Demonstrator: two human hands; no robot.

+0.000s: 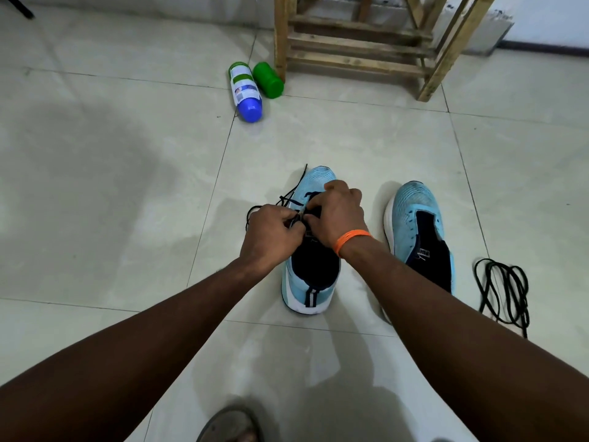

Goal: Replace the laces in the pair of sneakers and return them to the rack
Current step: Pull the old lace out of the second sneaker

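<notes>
Pinching black lace (288,199), sneaker logo (422,252) blurred

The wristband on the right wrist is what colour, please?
The wristband is orange; head view shows it best.

- It was a home by every sign, a plain corner of a room down at floor level.
- Pale floor tiles (95,186) ran right across, big squares with thin dark joints, smudged in places.
- A rough rack (357,49) of wooden slats stood at the back, against the white wall (548,17).
- A light blue sneaker (322,291) and its twin (411,202) sat on the tiles, a coiled black lace (502,291) near the twin.
- A blue-and-white bottle (245,90) and a green bottle (268,79) lay on their sides by the rack's leg.
- A sandal (229,425) showed at the bottom edge.
</notes>
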